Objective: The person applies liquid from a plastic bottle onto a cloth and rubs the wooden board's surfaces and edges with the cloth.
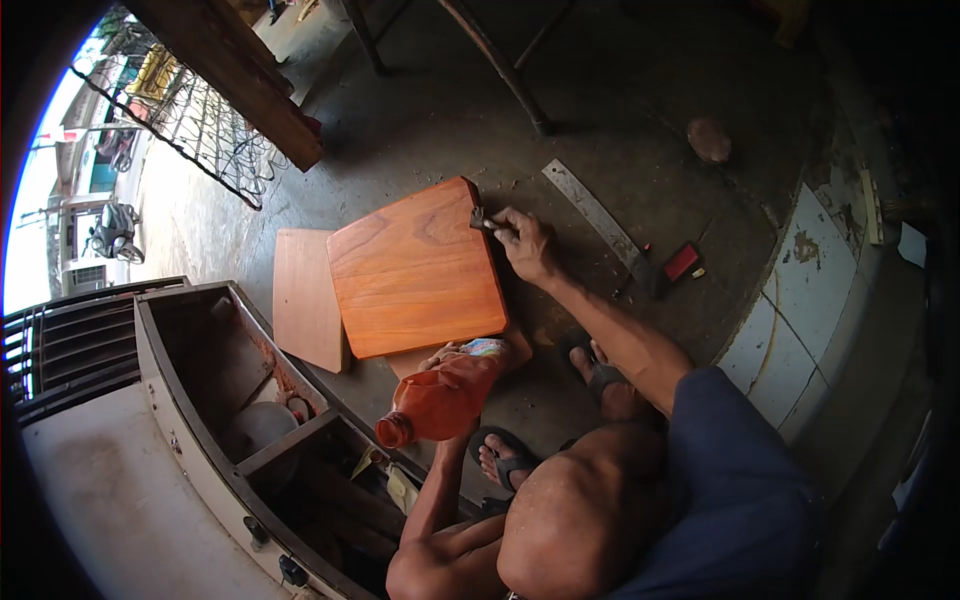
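A wooden board with a glossy orange finish lies on the floor, on top of paler boards. At its right edge, my right hand pinches a small dark brush whose tip touches the board's rim. Below the near edge of the board, my left hand is closed around an orange-stained plastic bottle. The bottle lies tilted with its neck pointing down and left. A patterned patch shows at its far end.
Right of the board lie a metal strip, a small red box and a round brown lump. An open cabinet frame stands at the left. Wooden legs rise behind; white tiles edge the right side.
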{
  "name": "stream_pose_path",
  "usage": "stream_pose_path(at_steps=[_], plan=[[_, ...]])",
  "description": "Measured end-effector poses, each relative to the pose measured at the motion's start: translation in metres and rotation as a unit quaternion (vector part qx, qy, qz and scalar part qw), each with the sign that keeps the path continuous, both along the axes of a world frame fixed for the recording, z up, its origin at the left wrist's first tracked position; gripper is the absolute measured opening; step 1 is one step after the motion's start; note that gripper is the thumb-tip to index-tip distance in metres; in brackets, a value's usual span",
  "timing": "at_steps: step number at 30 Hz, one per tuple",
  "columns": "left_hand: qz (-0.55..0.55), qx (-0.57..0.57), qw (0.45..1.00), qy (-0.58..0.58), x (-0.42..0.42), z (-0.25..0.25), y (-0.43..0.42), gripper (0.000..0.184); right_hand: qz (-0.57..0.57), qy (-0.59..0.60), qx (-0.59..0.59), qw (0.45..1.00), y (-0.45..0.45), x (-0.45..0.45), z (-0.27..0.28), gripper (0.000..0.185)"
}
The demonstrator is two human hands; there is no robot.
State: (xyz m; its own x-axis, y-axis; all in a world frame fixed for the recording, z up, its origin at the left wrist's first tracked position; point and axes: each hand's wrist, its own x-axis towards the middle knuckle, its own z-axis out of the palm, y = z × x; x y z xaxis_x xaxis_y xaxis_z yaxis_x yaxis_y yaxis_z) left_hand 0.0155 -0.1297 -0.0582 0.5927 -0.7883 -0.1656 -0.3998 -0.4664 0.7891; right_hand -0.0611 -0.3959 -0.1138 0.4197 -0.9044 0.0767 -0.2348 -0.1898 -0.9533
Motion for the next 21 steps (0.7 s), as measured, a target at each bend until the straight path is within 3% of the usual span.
stream_pose_path(at_steps=[1, 3, 5, 7, 10, 12, 13, 14, 17, 20, 21], plan=[[0.002, 0.001, 1.0, 0.0, 0.0, 0.0, 0.0, 0.037, 0.015, 0.015, -0.068, 0.997, 0.023, -0.008, -0.005, 0.008], [0.007, -0.008, 1.0, 0.003, 0.0, -0.002, -0.001, 0.036, 0.116, 0.058, 0.015, 0.991, 0.061, -0.051, 0.011, 0.015], [0.012, -0.011, 1.0, 0.006, -0.003, -0.005, -0.001, 0.035, 0.161, 0.068, 0.017, 0.984, 0.079, -0.076, 0.009, 0.02], [0.014, -0.011, 1.0, 0.013, -0.007, -0.006, -0.003, 0.034, 0.073, 0.024, -0.052, 0.996, 0.042, -0.054, 0.044, 0.021], [0.009, -0.013, 1.0, 0.012, -0.009, 0.005, -0.013, 0.033, 0.047, 0.003, -0.214, 0.976, -0.035, 0.018, 0.032, 0.02], [-0.009, -0.005, 1.0, 0.001, -0.014, 0.048, -0.027, 0.032, 0.071, 0.016, -0.247, 0.966, -0.058, 0.043, 0.018, 0.02], [-0.037, 0.012, 0.999, -0.008, -0.018, 0.082, -0.027, 0.032, 0.135, 0.032, -0.257, 0.956, -0.061, 0.046, 0.013, 0.019], [-0.062, 0.027, 0.998, -0.018, -0.025, 0.126, -0.027, 0.032, 0.202, 0.048, -0.269, 0.941, -0.064, 0.048, 0.011, 0.019], [-0.174, 0.094, 0.979, -0.048, -0.048, 0.252, -0.021, 0.031, 0.228, 0.034, -0.3, 0.926, -0.008, -0.003, 0.021, 0.02], [-0.23, 0.105, 0.966, -0.047, -0.055, 0.297, -0.021, 0.03, 0.263, 0.006, -0.256, 0.93, 0.068, -0.07, 0.021, 0.026], [-0.239, 0.102, 0.965, -0.047, -0.054, 0.301, -0.022, 0.029, 0.323, 0.047, -0.207, 0.922, 0.074, -0.083, 0.037, 0.029]])
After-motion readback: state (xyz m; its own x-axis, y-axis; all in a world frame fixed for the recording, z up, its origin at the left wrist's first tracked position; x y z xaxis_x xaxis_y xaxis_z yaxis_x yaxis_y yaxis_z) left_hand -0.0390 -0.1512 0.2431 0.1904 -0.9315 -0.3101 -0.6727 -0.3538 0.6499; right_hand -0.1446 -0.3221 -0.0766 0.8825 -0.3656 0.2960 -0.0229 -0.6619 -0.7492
